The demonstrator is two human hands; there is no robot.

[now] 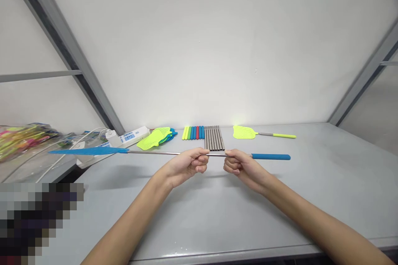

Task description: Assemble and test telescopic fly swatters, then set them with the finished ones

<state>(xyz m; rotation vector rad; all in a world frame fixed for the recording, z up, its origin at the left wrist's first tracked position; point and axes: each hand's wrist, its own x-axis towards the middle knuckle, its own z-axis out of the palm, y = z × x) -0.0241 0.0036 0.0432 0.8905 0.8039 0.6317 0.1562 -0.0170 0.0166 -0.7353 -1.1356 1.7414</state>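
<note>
Both my hands grip the metal rod of a blue fly swatter [270, 156], held level above the table. My left hand [189, 165] pinches the rod near its middle, with the blue swatter head, seen edge-on, out to the left. Closer to the blue handle, my right hand [241, 165] is closed on the same rod. A short stretch of bare rod shows between the two hands. Just behind them lie several metal tubes [214, 137] side by side. Left of the tubes is a row of coloured handle grips [193, 132] in yellow, green, blue and red.
A yellow fly swatter [244, 132] lies at the back right of the grey table [217, 215]. Yellow and blue swatter heads [154, 138] are piled at the back left, beside white power strips [133, 136] with cables. Plastic bags [27, 140] of colourful items sit far left.
</note>
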